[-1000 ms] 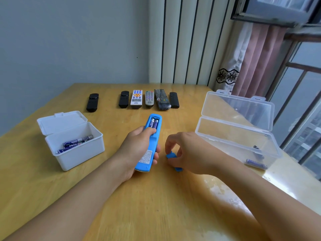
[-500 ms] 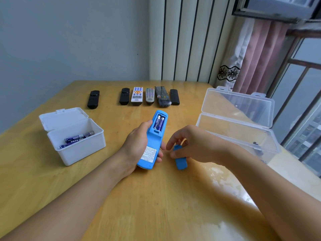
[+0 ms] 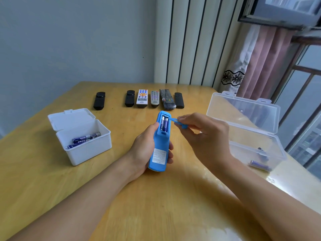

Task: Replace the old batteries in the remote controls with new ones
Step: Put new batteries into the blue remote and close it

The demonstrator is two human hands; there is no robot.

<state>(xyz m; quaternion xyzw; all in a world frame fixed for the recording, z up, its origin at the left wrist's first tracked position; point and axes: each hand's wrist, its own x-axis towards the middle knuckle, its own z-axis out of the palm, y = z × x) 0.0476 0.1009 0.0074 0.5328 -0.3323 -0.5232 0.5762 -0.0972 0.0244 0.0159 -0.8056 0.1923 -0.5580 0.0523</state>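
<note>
While the left hand wraps round the lower half of the blue remote, back side up, the right hand pinches the small blue cover in its fingertips just to the right of the open bay. Two batteries lie side by side in that bay, along the remote's long axis, which runs away from the person toward the row of remotes beyond. The cover hangs level with the bay's far end, close beside it but not yet on it, with one end toward the bay. Judging from this, the next move is a short carry leftward, then a seating along that axis. The right hand is the nearer one for it; the left only steadies the body. A white box of batteries sits well to the left, and a clear box to the right.
</note>
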